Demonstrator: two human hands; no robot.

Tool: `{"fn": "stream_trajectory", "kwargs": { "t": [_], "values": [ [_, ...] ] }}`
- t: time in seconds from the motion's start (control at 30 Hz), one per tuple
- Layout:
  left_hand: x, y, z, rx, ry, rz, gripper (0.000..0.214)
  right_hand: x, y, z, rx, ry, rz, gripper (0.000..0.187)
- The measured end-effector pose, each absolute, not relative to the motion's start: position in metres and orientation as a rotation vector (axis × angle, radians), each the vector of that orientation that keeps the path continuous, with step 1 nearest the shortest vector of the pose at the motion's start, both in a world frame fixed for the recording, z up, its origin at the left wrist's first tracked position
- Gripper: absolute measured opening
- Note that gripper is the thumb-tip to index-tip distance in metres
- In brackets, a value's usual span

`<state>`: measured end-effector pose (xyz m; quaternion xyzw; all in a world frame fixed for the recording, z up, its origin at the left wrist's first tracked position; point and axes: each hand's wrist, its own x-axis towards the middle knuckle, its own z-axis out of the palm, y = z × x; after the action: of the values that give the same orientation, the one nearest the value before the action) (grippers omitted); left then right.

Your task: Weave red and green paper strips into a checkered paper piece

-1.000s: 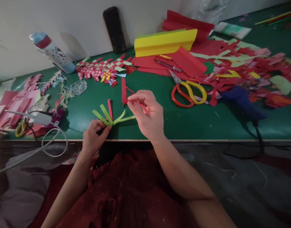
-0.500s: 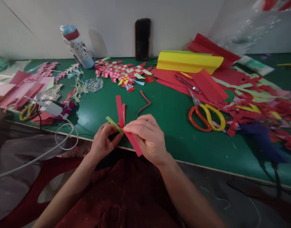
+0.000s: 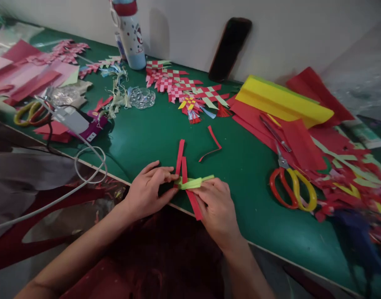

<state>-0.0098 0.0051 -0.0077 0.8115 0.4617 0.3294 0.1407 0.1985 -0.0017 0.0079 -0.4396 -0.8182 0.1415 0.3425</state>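
Note:
Near the table's front edge, red paper strips point(image 3: 179, 155) cross a light green paper strip point(image 3: 193, 182). My left hand point(image 3: 151, 185) pinches the left end of this crossing between thumb and fingers. On the other side, my right hand point(image 3: 217, 205) is closed on the green strip and the lower red strip point(image 3: 194, 205). One red strip points up and away, and another slants down toward me. Some of the overlap lies hidden behind my fingers. Just beyond my hands a thin bent red scrap point(image 3: 216, 141) lies on the table.
Scissors point(image 3: 291, 187) with red and yellow handles lie to the right, beside red and yellow paper sheets point(image 3: 284, 101) and scraps. Woven paper pieces point(image 3: 184, 85), a bottle point(image 3: 131, 39) and a leaning phone point(image 3: 230, 49) are at the back. A white cable point(image 3: 50, 209) runs at left.
The view has turned, shifting things on the table. The green strip, earlier pointing up left by my left hand, now lies across the red strips toward my right hand.

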Motion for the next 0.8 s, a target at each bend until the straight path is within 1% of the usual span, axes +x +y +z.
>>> {"fn": "stream_trajectory", "kwargs": {
  "t": [0.13,0.27,0.5,0.63,0.8],
  "values": [
    [-0.013,0.005,-0.004,2.353,1.297,0.893,0.019,0.199,-0.009,0.007,-1.149,-2.172,0.319,0.02],
    [-0.015,0.006,-0.004,2.355,1.269,0.872,0.026,0.199,-0.015,0.008,-1.166,-2.184,0.303,0.019],
    [-0.013,0.006,-0.005,2.317,1.31,0.931,0.015,0.192,-0.018,0.007,-1.123,-2.253,0.207,0.024],
    [-0.014,0.006,-0.005,2.331,1.291,0.92,0.018,0.19,-0.02,0.005,-1.143,-2.251,0.137,0.022],
    [-0.013,0.006,-0.006,2.328,1.31,0.924,0.019,0.189,-0.025,0.004,-1.116,-2.235,0.035,0.029]
  ]
}}
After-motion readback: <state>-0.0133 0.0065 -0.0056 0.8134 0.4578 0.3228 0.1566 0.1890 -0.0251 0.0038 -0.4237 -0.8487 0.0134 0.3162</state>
